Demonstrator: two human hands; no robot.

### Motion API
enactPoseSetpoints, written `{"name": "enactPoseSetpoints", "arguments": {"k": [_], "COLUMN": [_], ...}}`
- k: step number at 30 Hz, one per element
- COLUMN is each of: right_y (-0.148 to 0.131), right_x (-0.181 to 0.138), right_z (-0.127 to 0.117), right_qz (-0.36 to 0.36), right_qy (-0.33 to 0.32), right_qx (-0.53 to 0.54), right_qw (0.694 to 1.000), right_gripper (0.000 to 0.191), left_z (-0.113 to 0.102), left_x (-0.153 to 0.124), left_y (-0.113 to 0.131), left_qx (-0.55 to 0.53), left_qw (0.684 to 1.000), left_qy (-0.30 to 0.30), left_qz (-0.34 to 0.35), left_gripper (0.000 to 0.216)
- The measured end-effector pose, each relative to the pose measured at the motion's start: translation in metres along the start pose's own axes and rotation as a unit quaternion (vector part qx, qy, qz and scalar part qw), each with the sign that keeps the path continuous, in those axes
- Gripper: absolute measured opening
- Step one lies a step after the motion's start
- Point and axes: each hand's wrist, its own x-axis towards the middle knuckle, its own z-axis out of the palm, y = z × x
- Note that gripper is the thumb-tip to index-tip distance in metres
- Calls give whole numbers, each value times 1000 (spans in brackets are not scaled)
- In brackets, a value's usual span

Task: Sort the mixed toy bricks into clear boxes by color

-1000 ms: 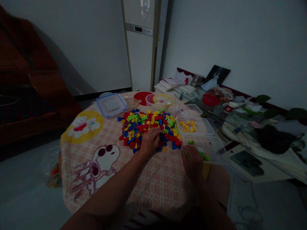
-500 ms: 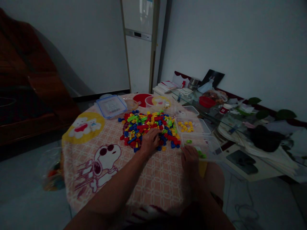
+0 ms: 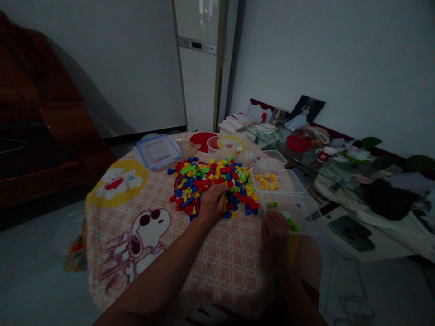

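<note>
My left hand [image 3: 213, 201] reaches into the near side of a pile of toy building bricks [image 3: 207, 171] in red, blue, yellow and green. Its fingers are bent and pinched together; whatever lies between them is hidden. To the right, my right hand [image 3: 275, 225] is at the near left corner of a clear plastic container [image 3: 311, 213], fingers curled over its rim. A few green bricks [image 3: 292, 224] lie in that container. Just behind it, a second clear container [image 3: 292, 181] holds several small yellow bricks [image 3: 268, 181].
A patterned cloth [image 3: 224, 258] covers the round table. A blue-rimmed lid [image 3: 158, 151] and a clear round tub [image 3: 217, 143] lie at the back. On the right, a glass table [image 3: 272, 144] is cluttered with papers, a red bowl [image 3: 299, 144] and a dark cap [image 3: 387, 199].
The view has shifted slightly, moving the table's right side a little right and down. Both hands stay at about the same places, left in the pile, right at the container.
</note>
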Motion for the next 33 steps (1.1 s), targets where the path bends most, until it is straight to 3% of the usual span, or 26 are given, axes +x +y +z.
{"name": "enactPoseSetpoints", "arguments": {"k": [8, 16, 21, 24, 28, 33], "right_y": [4, 1, -15, -24, -29, -19], "right_x": [5, 9, 39, 76, 133, 200], "right_z": [-3, -10, -13, 2, 42, 98], "right_qz": [-12, 15, 40, 62, 103, 252], "right_qy": [5, -19, -2, 17, 18, -11], "right_qx": [-17, -14, 32, 84, 127, 90], "right_qw": [1000, 1000, 999, 994, 986, 964], "right_gripper": [27, 23, 19, 20, 29, 42], "left_z": [-1, -17, -25, -28, -31, -34], "left_x": [1, 8, 15, 16, 15, 13], "left_y": [3, 0, -8, -10, -11, -19], "left_qx": [-4, 29, 41, 42, 42, 56], "left_qw": [1000, 998, 993, 991, 989, 986], "left_qy": [-6, 55, 99, 105, 118, 131], "left_qz": [6, -21, -53, -71, -74, -82], "left_gripper": [23, 23, 24, 24, 23, 23]}}
